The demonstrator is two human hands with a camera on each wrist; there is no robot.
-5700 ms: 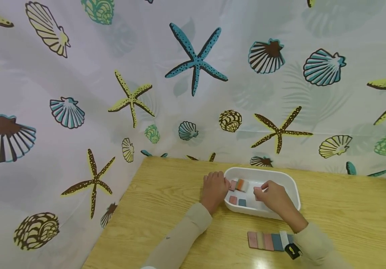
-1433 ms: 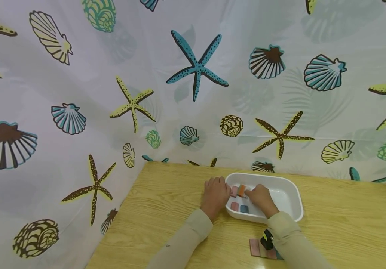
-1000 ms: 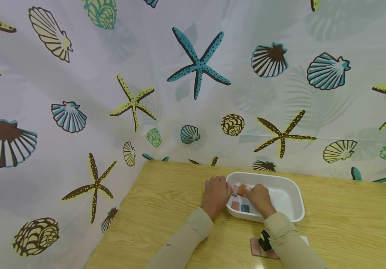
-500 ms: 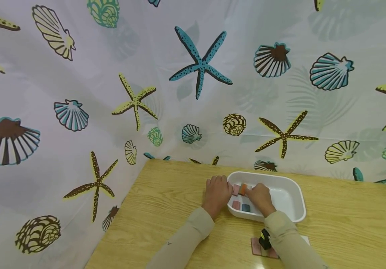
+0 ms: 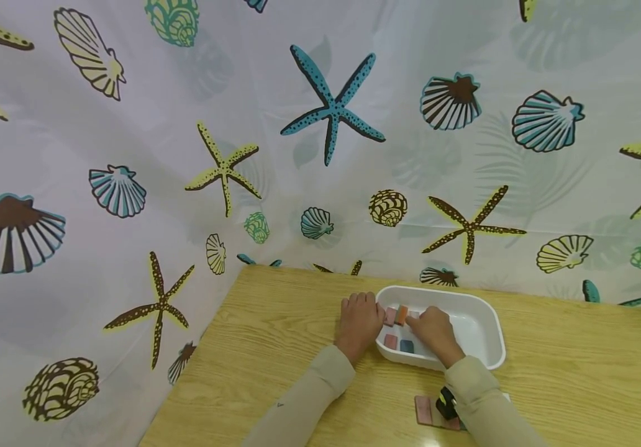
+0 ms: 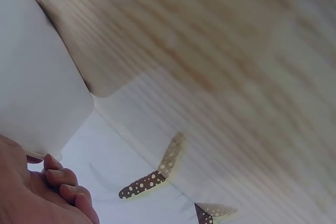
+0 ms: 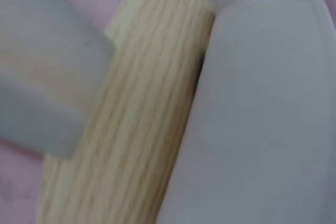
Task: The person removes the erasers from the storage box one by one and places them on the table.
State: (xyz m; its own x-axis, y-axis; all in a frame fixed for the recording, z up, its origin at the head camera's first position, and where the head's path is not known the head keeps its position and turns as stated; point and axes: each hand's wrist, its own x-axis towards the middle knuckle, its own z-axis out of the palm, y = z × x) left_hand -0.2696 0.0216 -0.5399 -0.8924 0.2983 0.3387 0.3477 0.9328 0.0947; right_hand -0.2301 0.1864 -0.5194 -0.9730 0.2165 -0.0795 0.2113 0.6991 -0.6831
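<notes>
A white tray (image 5: 474, 338) with raised sides stands on the wooden table. My left hand (image 5: 359, 320) grips its left rim; in the left wrist view the left hand (image 6: 39, 192) has its fingers curled at the edge. Inside the tray, my right hand (image 5: 432, 329) has its fingers curled down at a small pale block (image 5: 413, 315), partly covered by the hand. Left of it lie an orange block (image 5: 402, 315) and a pink block (image 5: 390, 316). Nearer the front are another pink block (image 5: 390, 341) and a blue-grey block (image 5: 407, 346). The right fingertips are mostly hidden.
In front of the tray, a row of flat blocks (image 5: 423, 410) lies on the table (image 5: 276, 335), partly under the right forearm. A black wrist device (image 5: 446, 403) hangs above the row. A shell-and-starfish curtain (image 5: 320, 174) rises behind the table.
Several seconds ago my right hand held a pink block over the tray's middle; it then moved left to the orange block. Over the last second both hands barely shift.
</notes>
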